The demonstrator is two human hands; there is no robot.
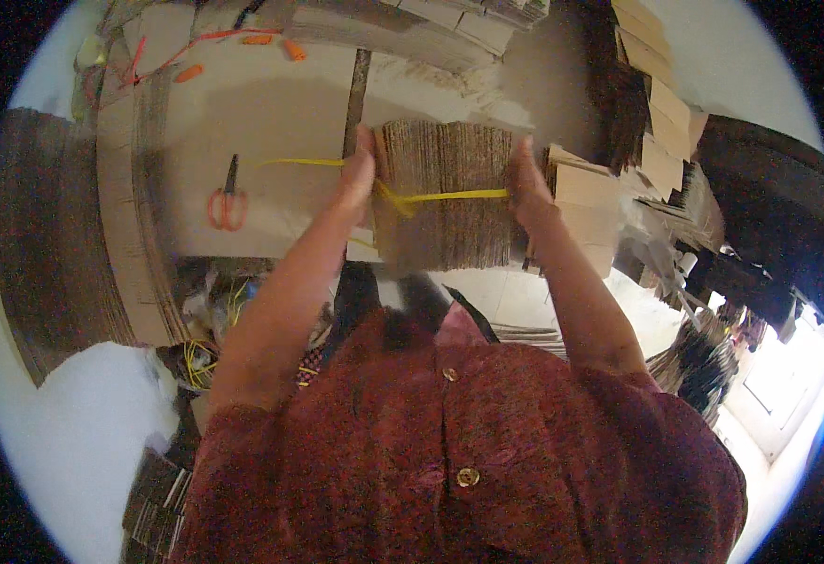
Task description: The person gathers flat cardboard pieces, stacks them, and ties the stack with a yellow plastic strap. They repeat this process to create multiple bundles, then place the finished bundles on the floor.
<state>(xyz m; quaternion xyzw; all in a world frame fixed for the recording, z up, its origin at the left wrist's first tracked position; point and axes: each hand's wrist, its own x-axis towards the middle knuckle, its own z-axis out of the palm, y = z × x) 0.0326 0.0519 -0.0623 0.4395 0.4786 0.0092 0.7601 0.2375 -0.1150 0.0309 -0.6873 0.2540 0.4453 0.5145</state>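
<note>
Between my two hands is a bundle of brown cardboard pieces, standing on edge with their edges facing up. A yellow strap runs across it and has a knot or twist near its left end. My left hand presses on the bundle's left end and my right hand on its right end, so both grip it. A loose tail of yellow strap sticks out to the left of my left hand. Scissors with orange handles lie on the worktable farther left.
Tall cardboard stacks stand at the left, and more flat cardboard lies close by my right hand. Orange pieces and a red cord lie at the far left of the table. Yellow strap scraps hang below its near edge.
</note>
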